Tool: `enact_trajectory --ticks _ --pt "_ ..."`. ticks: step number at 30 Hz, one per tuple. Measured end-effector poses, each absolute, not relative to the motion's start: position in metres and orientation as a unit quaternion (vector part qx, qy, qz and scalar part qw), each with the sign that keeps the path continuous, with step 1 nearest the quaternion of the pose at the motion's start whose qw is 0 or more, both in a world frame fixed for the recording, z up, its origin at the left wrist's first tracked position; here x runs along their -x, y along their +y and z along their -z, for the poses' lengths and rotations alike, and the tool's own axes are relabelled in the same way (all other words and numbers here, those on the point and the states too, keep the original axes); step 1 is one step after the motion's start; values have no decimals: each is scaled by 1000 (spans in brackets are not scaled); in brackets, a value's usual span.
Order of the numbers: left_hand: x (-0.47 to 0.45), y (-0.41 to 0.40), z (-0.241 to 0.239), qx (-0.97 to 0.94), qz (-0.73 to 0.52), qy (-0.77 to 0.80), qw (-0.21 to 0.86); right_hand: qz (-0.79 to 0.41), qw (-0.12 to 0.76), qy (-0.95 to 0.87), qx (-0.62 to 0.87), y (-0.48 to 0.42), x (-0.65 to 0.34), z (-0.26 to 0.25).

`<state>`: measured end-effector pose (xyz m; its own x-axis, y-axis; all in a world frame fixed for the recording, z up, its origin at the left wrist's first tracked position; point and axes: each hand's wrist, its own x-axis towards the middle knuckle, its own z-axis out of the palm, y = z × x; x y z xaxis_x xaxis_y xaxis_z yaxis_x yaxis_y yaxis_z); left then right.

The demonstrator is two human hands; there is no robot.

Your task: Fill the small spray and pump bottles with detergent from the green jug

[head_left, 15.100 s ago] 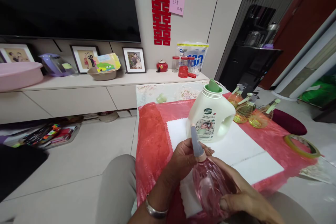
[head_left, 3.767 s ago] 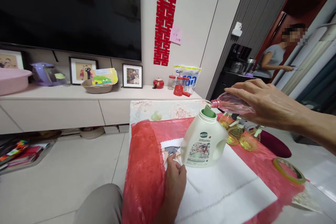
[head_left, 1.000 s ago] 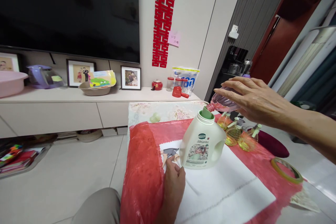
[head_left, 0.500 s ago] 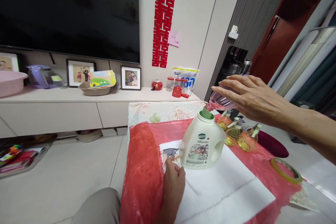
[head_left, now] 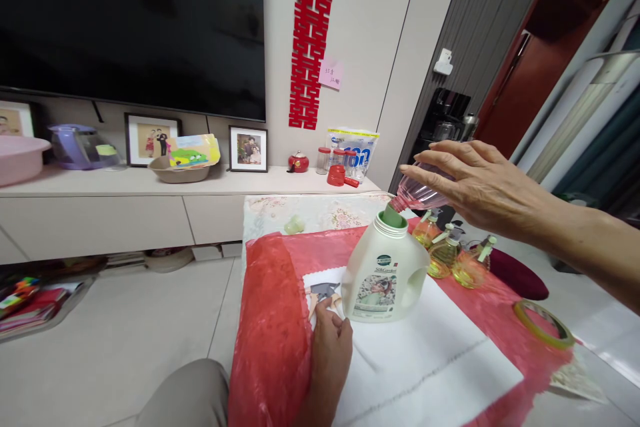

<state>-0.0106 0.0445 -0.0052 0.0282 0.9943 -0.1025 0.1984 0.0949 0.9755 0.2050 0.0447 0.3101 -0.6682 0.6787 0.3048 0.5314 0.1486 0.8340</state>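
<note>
A cream-coloured detergent bottle (head_left: 367,260), its green spout uncovered, stands upright on a white sheet (head_left: 425,367). My right hand (head_left: 460,177) grips a clear plastic bottle (head_left: 423,192), tipped so its neck rests at the green spout (head_left: 393,215). Pinkish colour shows near that neck; whether liquid is flowing I cannot make out. Low at the detergent bottle's left base, my left hand (head_left: 333,347) rests on the sheet with loosely bent fingers, thumb and forefinger apart, nothing visible in them. A printed picture (head_left: 323,291) on the sheet lies just beyond its fingertips.
Several pump bottles of yellow liquid (head_left: 443,259) stand right of the detergent bottle. A roll of tape (head_left: 544,325) lies at the right on the red plastic covering (head_left: 273,340). Behind, a low cabinet (head_left: 110,183) carries framed photos, a red teapot (head_left: 299,162) and small jars.
Hands and both bottles keep almost the same places. The whole view has shifted very slightly.
</note>
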Motion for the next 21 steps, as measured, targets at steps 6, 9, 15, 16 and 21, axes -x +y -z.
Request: enact_trajectory --ticks 6,9,15,16,21 --pt "11 44 5 -533 -411 565 478 -513 74 753 -404 45 -206 -310" --pt "11 44 5 -531 -411 566 478 -504 74 758 -407 44 -206 -310" --pt "10 45 5 -526 -415 574 471 -500 63 764 -403 43 -204 -310" --pt "11 45 5 -528 -416 573 469 -503 63 762 -402 42 -204 -310" --pt "11 44 5 -534 -412 567 473 -517 75 752 -402 41 -203 -310"
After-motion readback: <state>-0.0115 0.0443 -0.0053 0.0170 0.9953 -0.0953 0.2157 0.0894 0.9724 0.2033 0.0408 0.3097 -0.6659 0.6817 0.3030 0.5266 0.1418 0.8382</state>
